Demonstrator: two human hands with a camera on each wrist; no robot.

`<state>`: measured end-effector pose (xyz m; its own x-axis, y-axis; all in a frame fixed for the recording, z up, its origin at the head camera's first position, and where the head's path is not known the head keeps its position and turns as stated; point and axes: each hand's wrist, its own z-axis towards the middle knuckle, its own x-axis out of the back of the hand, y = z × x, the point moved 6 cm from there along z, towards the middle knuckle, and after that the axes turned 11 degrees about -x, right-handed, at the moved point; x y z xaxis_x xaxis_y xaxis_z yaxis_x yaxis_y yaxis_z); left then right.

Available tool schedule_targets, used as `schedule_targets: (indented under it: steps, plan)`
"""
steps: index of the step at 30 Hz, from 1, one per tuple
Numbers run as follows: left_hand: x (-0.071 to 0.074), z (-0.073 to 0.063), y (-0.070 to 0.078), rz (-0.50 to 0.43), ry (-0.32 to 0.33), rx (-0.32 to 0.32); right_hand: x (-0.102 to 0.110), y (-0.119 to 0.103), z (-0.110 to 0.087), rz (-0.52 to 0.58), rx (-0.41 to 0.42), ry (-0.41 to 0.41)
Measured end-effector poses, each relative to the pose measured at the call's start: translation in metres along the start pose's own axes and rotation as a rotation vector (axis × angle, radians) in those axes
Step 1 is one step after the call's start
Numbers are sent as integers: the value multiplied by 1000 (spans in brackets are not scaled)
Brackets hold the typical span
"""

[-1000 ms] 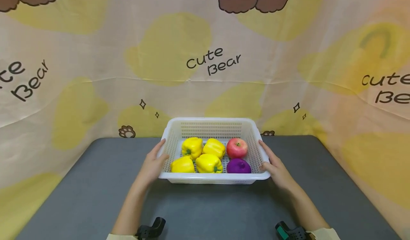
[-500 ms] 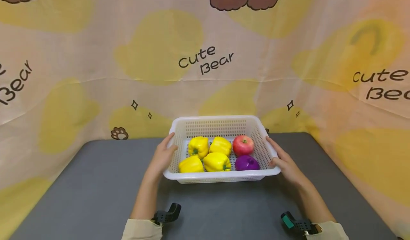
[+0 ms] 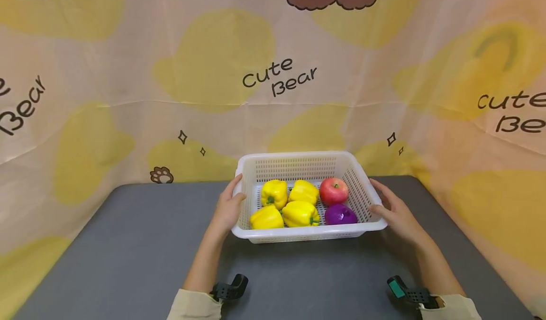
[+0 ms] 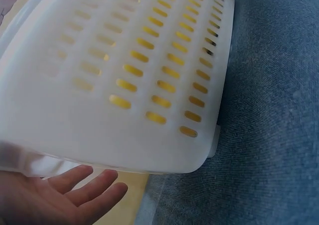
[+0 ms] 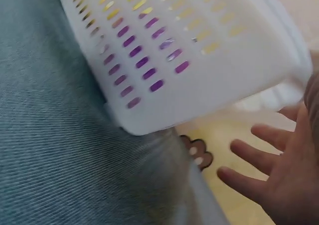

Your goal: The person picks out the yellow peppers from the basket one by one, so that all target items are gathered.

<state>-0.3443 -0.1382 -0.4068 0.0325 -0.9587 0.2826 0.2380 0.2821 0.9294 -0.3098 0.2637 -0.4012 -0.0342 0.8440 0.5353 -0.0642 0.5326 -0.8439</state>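
Observation:
A white slotted plastic basket (image 3: 307,232) stands near the back of the table. My left hand (image 3: 228,209) grips its left end, thumb over the rim. At the right end my right hand (image 3: 398,215) holds the rim with the thumb on top. Beneath the rim, the other fingers of each hand spread out in the wrist views. Inside the basket lie several yellow bell peppers (image 3: 300,214), a red apple (image 3: 334,191) and a round purple thing (image 3: 340,214) whose kind is unclear. Through the slots of the basket wall (image 4: 99,130), yellow shows in the left wrist view.
A dark grey table (image 3: 141,249) extends on both sides of the basket. Behind it hangs a bear-print cloth (image 3: 213,73), which also reaches round both sides. Each wrist wears a black strap (image 3: 230,289).
Both hands have moved the basket to the right, and its right end now sits slightly farther back than its left. The peppers, apple and purple thing keep their places inside.

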Motion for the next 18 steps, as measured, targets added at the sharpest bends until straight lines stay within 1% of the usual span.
schedule_targets:
  steps: [3, 5, 11, 13, 15, 17, 18]
  plan:
    - [0, 1, 2, 13, 1, -9, 4, -11, -3, -76, -6, 75]
    - [0, 1, 2, 19, 3, -14, 7, -23, -5, -100, 10, 116]
    - [3, -1, 3, 38, 15, -10, 4, -69, -13, -142, 128, 207]
    - [3, -2, 3, 38, 13, 0, 1, -83, -14, -152, 165, 224]
    - [2, -2, 4, 37, 11, 3, -2, -95, -14, -154, 185, 230]
    - [1, -1, 4, 46, 5, 4, -6, -107, -13, -143, 187, 219]
    - [1, 0, 4, 53, 1, 5, -7, -113, -12, -134, 175, 208]
